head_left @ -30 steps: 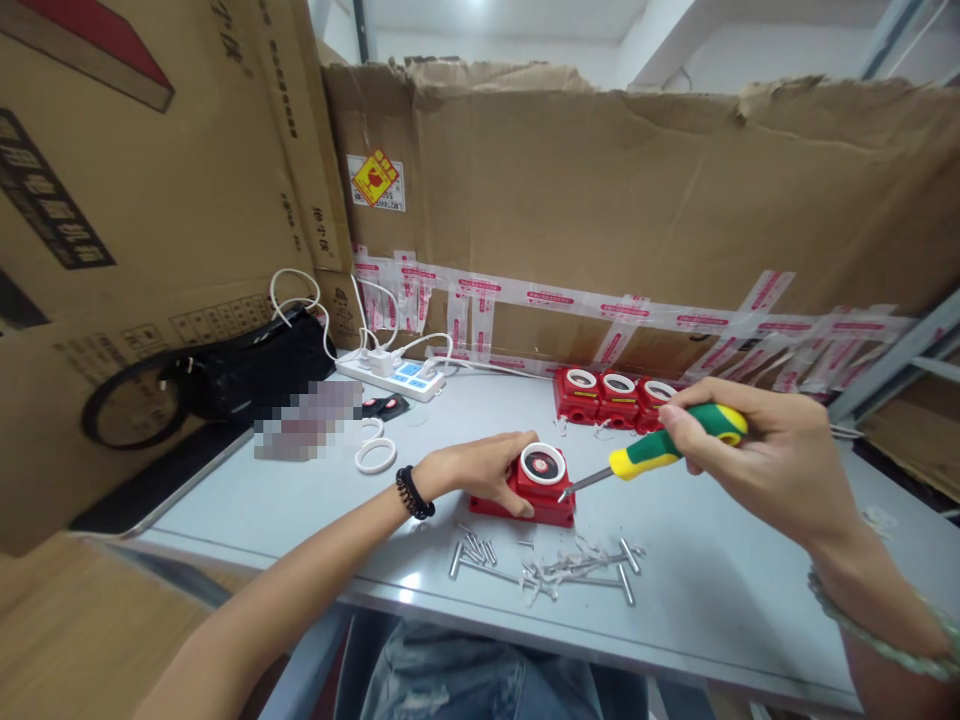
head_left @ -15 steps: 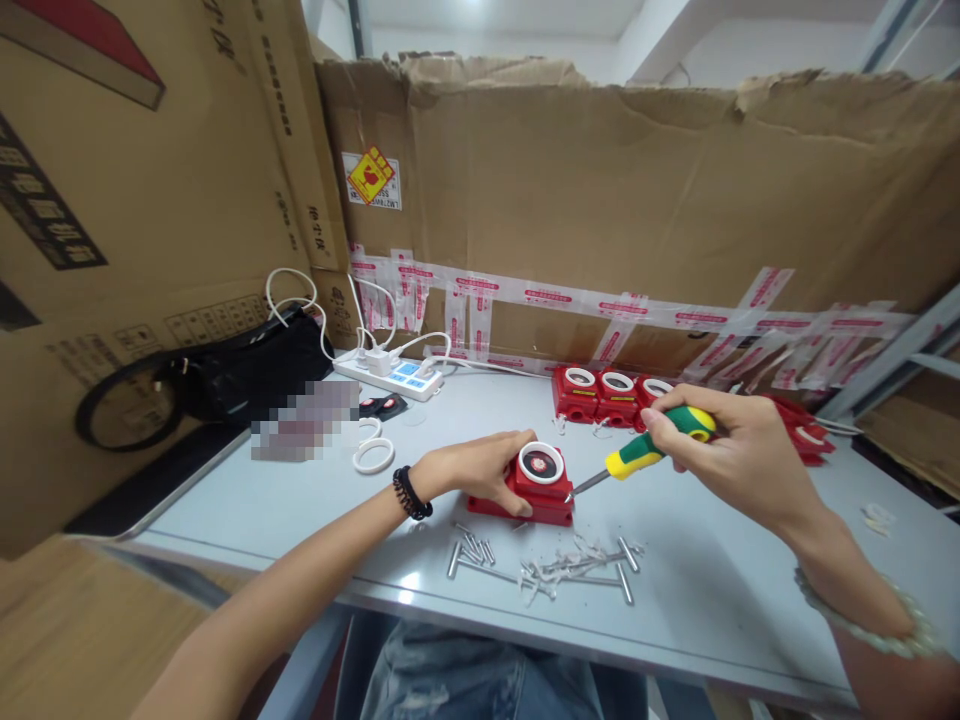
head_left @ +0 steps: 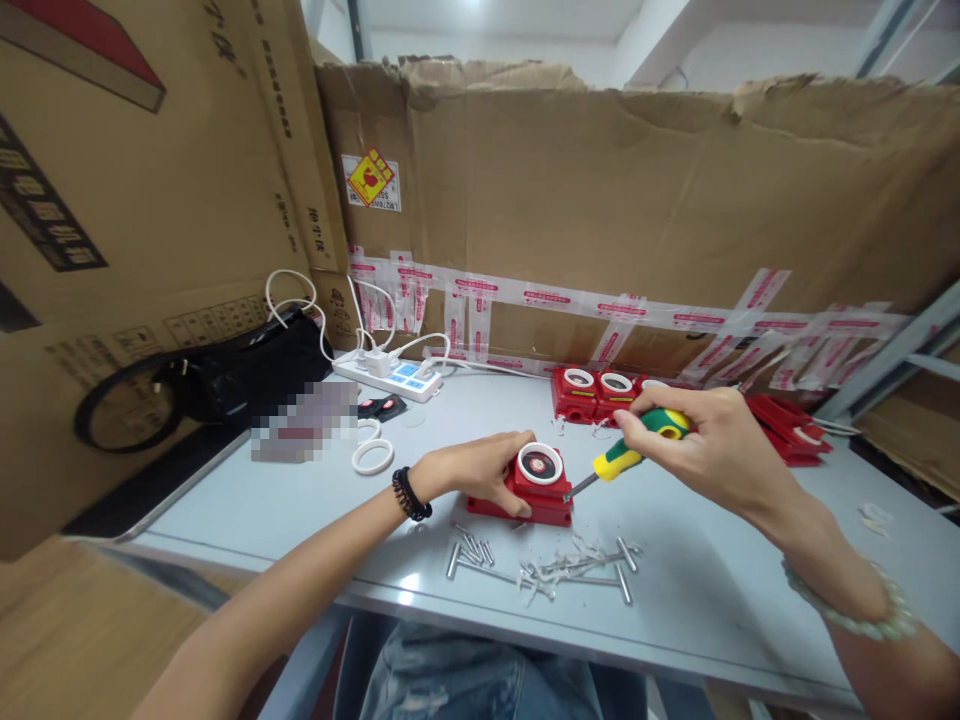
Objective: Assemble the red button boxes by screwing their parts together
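Note:
A red box-shaped housing (head_left: 551, 493) with a white ring (head_left: 540, 463) around a dark round face lies on the table. My left hand (head_left: 495, 475) grips its left side, thumb in front and fingers behind. In my right hand (head_left: 694, 445) is a screwdriver (head_left: 619, 460) with a green and yellow handle, its shaft slanting down to the left. The tip meets the housing's right front corner; whether it sits in a screw is too small to tell. Just in front lie several screws (head_left: 474, 548), metal T-shaped bars (head_left: 624, 583) and whitish shreds (head_left: 547, 575).
Several similar red housings (head_left: 577, 395) stand at the back, partly behind my right hand, with more red parts (head_left: 787, 430) at the right. White rings (head_left: 373, 457), a power strip (head_left: 397, 374) and a black bag (head_left: 255, 365) are on the left. Cardboard (head_left: 600, 200) walls the rear.
My right hand has shifted left and slightly up with the screwdriver, whose tip is now at the housing's corner. My left hand and the housing have stayed nearly still.

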Demonstrator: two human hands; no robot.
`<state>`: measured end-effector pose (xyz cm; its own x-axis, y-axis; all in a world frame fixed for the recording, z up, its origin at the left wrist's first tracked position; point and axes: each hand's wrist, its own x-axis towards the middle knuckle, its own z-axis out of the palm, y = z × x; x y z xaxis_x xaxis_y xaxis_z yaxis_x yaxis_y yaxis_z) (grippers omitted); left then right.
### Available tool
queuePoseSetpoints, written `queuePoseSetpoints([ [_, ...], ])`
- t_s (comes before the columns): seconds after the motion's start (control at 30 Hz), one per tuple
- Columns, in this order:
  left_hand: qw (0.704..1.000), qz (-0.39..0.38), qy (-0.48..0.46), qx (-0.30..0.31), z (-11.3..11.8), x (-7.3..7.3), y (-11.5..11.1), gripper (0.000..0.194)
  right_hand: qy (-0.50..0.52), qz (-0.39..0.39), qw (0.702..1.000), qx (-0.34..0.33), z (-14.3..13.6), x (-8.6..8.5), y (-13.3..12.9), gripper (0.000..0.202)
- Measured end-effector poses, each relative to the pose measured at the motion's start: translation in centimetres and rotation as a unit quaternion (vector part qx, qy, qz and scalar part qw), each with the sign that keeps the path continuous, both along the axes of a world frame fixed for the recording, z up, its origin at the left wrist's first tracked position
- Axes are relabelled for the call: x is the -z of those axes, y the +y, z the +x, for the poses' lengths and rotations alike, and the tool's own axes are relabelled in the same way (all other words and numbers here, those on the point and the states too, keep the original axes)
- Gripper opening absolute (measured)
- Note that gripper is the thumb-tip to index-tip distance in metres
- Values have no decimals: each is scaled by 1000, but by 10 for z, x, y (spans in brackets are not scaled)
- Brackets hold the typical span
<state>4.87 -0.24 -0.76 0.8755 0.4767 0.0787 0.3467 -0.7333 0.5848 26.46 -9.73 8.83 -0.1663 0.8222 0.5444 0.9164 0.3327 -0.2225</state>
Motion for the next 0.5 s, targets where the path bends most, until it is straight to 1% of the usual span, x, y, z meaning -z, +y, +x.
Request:
queuePoseSetpoints([
  [0.07,1000,-4,-7,2,0,-1,0,51,-55,7,998,18,-7,-5,0,35],
  [0.13,1000,-6,-8,1,0,-1,-1,50,-91,-4,996,19,-14,-10,-1,32],
  [0.2,1000,-5,-4,-1,1,-2,-1,50,-95,-36,995,-19,-17,-15,-5,21],
  [0.3,1000,-2,-3,2,1,-1,-1,51,-68,-104,987,-105,-16,-20,-10,20],
  [0.37,1000,1,-5,7,1,0,0,51,-64,-133,981,-127,-15,-19,-10,16],
  [0.4,1000,4,-6,9,1,1,0,51,-71,-129,982,-118,-15,-17,-8,14],
  [0.43,1000,7,-6,8,1,1,0,52,-86,-111,986,-93,-16,-14,-5,17],
  [0.5,1000,9,-5,6,1,1,0,53,-134,-50,990,-11,-19,-9,1,29],
])
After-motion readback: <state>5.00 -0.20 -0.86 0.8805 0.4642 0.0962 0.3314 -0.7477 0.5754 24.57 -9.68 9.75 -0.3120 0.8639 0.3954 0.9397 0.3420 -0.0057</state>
